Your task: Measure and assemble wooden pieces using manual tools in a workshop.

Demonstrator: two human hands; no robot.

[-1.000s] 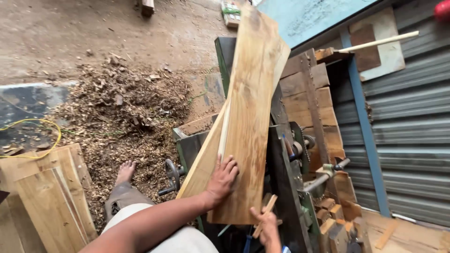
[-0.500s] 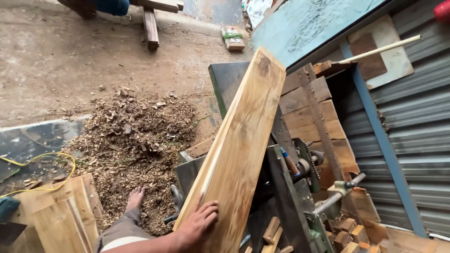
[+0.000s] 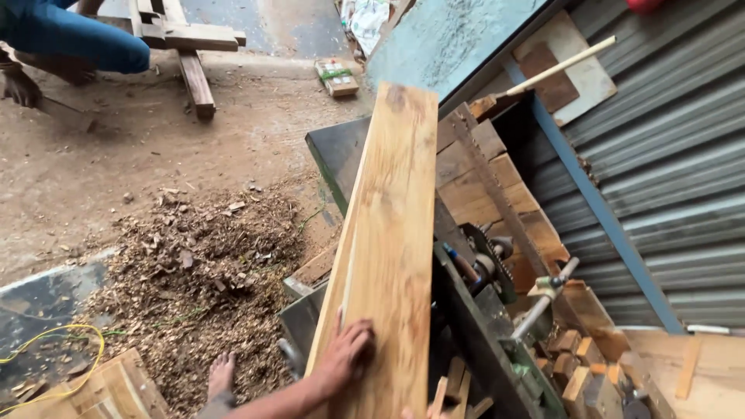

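From the head camera, the left hand (image 3: 345, 353) lies flat with fingers spread on a long wooden plank (image 3: 388, 233), palm pressed to its face near the lower end and gripping nothing. The plank is pale yellow-brown, smooth-sawn with streaky grain and a dark knot at its far end, and it runs away from the hand along the green metal bed of a planing machine (image 3: 466, 310). Of the right hand only a sliver shows at the bottom edge just right of the plank, so its state cannot be told. Right of the hand, the machine's dark gears and a steel lever stand beside a heap of small wood offcuts (image 3: 590, 372). Left of the hand, a bare foot (image 3: 221, 376) rests at the edge of a wide pile of coarse brown wood shavings (image 3: 194, 287) on the dirt floor. Far ahead lies a person's blue-clad leg (image 3: 77, 39). Corrugated grey sheet metal (image 3: 667, 178) forms the wall on the right.
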